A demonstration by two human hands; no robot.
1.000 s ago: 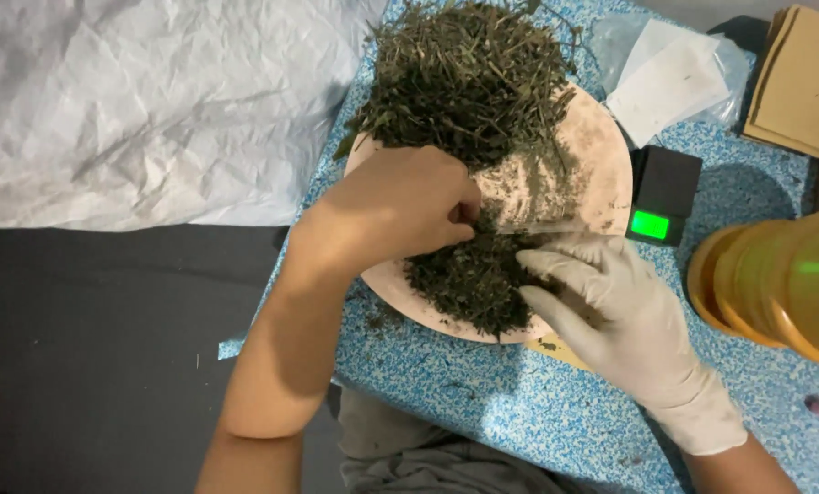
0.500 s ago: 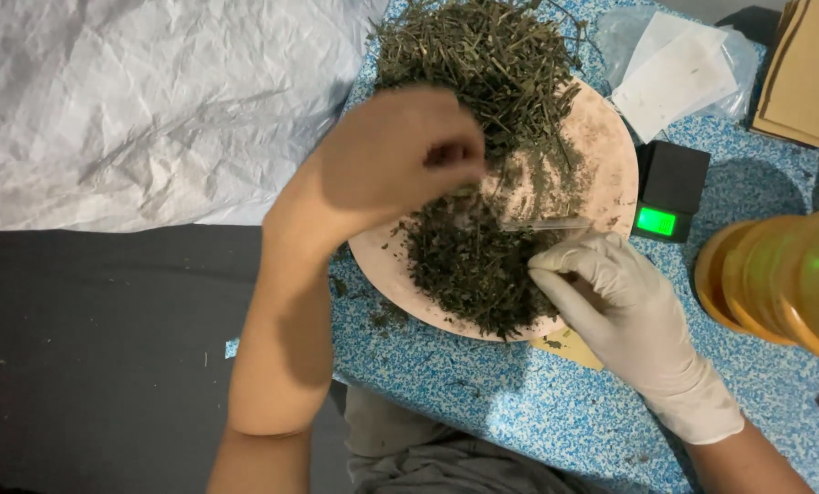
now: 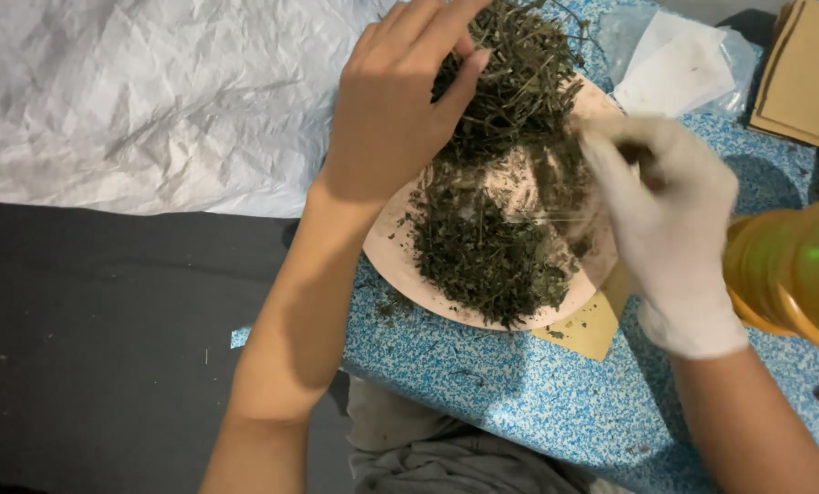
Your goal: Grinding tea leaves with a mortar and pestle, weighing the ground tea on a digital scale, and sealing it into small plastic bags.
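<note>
Dried green herbs (image 3: 492,247) lie heaped on a round pale plate (image 3: 387,247) set on a blue speckled board (image 3: 519,402). Bare left hand (image 3: 391,110) rests on the pile's upper part, fingers loosely curled into the stems. Gloved right hand (image 3: 666,201), blurred, hovers over the plate's right rim, fingertips pinched together; what it grips cannot be told. Amber jars (image 3: 794,274) stand right of the plate, crumpled white sheeting (image 3: 144,101) to its left.

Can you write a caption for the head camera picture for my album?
A bare left hand and white-gloved right hand pick through dried green herbs on a round tan plate.
</note>
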